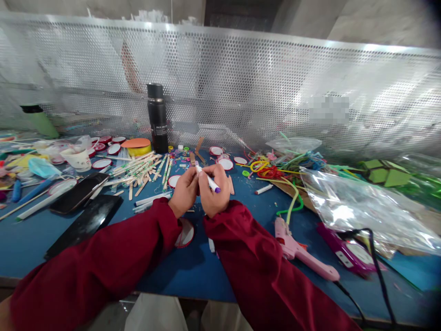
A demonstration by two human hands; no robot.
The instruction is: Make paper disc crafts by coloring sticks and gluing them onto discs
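My right hand [216,191] is closed around a marker [208,179] with a white barrel and a purple end, slanting across the fingers. Right beside it, my left hand [185,192] is closed too, its fingertips close to the marker's far end; what they pinch is hidden. Just beyond the fingertips shows a short brown strip [192,158], and I cannot tell whether it is held or lies on the table. A round white disc with a red rim [185,233] lies below the hands, partly covered by the left sleeve.
Wooden sticks [138,171], a black bottle [157,118] and two dark phone-like slabs [82,225] lie or stand leftward. To the right are a pink glue gun [303,257], a capped marker [263,189], a purple power strip [347,250] and clear plastic bags [365,207]. Perforated metal [241,92] bounds the back.
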